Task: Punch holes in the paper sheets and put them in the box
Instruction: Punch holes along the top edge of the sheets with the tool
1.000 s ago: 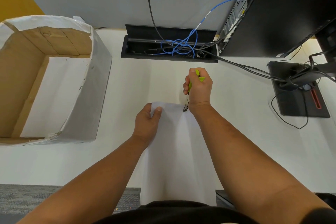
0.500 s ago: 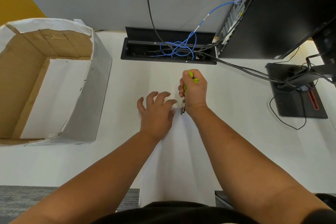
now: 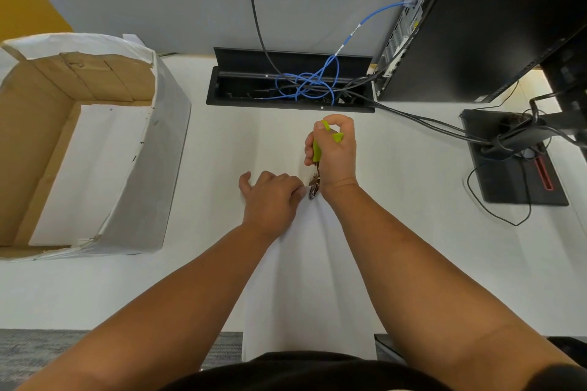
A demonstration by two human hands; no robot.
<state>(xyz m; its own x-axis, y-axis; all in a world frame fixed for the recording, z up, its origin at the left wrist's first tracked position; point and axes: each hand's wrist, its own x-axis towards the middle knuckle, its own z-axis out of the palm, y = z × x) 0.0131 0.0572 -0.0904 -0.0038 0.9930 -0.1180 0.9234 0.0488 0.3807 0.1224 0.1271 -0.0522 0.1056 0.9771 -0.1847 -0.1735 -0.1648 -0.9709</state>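
A white paper sheet (image 3: 309, 279) lies lengthwise on the white desk (image 3: 413, 232), its near end hanging over the desk's front edge. My right hand (image 3: 335, 152) is closed around a green-handled hole punch (image 3: 317, 152), whose metal jaws sit on the sheet's far edge. My left hand (image 3: 270, 200) presses on the sheet's far left corner, fingers curled over the edge, right beside the jaws. The cardboard box (image 3: 149, 149), lined in white, stands open at the left with white paper lying on its floor.
A black cable tray (image 3: 241, 86) with blue and black cables is sunk into the desk behind my hands. A black computer case (image 3: 492, 25) and a monitor base (image 3: 511, 174) with cables stand at the right.
My left hand let go of the sheet's corner, spread open further along the far edge, then curled down onto the paper beside the punch. My right hand moved the punch slightly left.
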